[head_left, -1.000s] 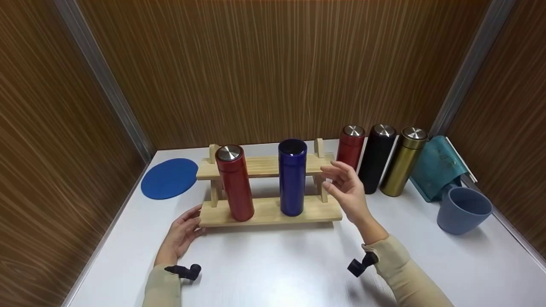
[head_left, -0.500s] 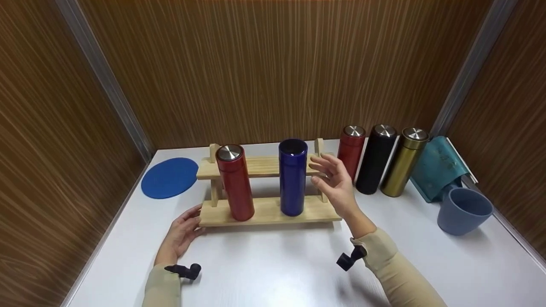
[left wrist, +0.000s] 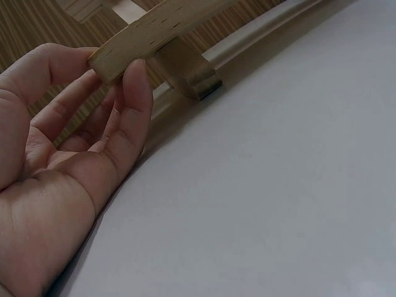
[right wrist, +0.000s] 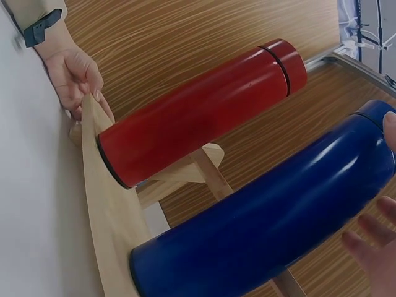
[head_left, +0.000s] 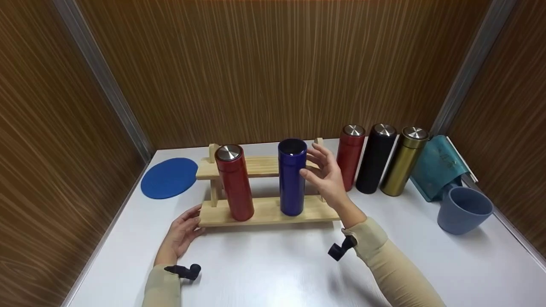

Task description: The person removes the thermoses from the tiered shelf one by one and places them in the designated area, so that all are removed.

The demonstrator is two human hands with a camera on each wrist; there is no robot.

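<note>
Right hand (head_left: pixel 326 179) hovers just beside the blue bottle (head_left: pixel 292 177) – fingers spread, gripping nothing – while the left hand (head_left: pixel 182 233) pinches the wooden rack (head_left: pixel 268 211) corner.

I am at a white table (head_left: pixel 264 273) boxed in on three sides by brown wood-grain walls (head_left: pixel 264 72), with grey metal strips (head_left: pixel 102 81) running down both back corners and soft, even light leaving a pale sheen on the tabletop near me.
</note>
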